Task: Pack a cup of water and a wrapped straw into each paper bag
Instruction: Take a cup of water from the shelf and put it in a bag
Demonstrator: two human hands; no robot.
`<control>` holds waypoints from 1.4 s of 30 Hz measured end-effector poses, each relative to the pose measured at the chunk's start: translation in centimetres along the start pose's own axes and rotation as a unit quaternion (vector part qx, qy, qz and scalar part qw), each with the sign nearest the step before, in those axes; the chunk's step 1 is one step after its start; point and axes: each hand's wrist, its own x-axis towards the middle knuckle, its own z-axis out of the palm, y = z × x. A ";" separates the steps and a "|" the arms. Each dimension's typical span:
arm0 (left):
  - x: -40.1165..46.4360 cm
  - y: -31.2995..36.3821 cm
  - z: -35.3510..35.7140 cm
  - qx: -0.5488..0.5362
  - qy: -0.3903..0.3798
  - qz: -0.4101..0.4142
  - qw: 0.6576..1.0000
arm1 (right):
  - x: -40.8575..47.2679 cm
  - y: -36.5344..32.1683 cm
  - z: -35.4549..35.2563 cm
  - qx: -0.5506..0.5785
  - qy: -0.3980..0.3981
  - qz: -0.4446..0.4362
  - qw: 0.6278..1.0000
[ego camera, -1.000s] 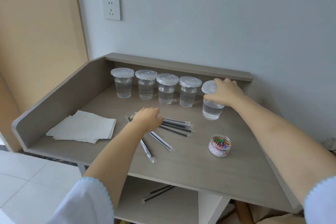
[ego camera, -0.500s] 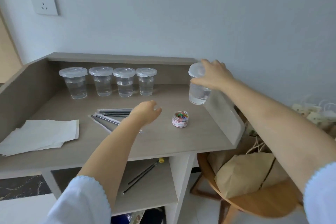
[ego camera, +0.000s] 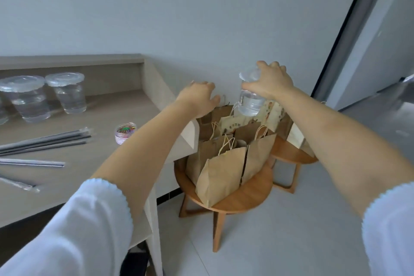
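My right hand [ego camera: 270, 83] grips a lidded clear cup of water [ego camera: 249, 102] by its top and holds it in the air above the paper bags. Several brown paper bags [ego camera: 224, 170] with twine handles stand on a round wooden stool [ego camera: 244, 198]; printed bags [ego camera: 272, 113] stand behind them. My left hand [ego camera: 198, 98] hovers with loosely spread fingers just over the rear brown bag's rim and holds nothing. Wrapped dark straws [ego camera: 47, 140] lie on the desk at the left.
Two more lidded cups of water [ego camera: 65, 93] stand at the back of the grey desk [ego camera: 134, 110], beside its raised side panel. A small tub of coloured clips [ego camera: 125, 132] sits near my left forearm. A second wooden stool [ego camera: 289, 157] stands behind, on white floor tiles.
My view swung right from the desk to the stools. My right hand carried the cup off the desk to above the bags. My left hand left the straws and reached towards the bags.
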 end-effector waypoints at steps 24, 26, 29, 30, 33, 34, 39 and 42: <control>7.6 28.6 24.1 -0.010 -0.229 0.101 0.968 | -7.0 36.4 7.1 -0.038 -0.128 0.145 0.980; 9.5 29.8 25.9 -0.012 -0.245 0.114 0.963 | -6.4 38.7 7.5 -0.043 -0.126 0.159 0.978; 13.4 31.8 28.9 -0.008 -0.264 0.133 0.955 | -4.7 42.3 8.2 -0.056 -0.139 0.177 0.973; 15.0 32.4 30.0 -0.006 -0.264 0.140 0.954 | -3.9 43.5 8.4 -0.059 -0.139 0.184 0.971; 19.9 34.4 32.6 -0.012 -0.264 0.161 0.951 | -0.9 47.1 9.1 -0.068 -0.136 0.206 0.967; 21.6 35.0 33.3 -0.017 -0.266 0.163 0.950 | 0.3 48.3 9.2 -0.071 -0.136 0.211 0.965; 29.9 37.7 36.0 -0.038 -0.254 0.157 0.954 | 7.2 53.0 8.8 -0.082 -0.117 0.216 0.966; 33.9 39.0 37.4 -0.039 -0.246 0.160 0.955 | 10.4 55.4 9.2 -0.080 -0.091 0.211 0.970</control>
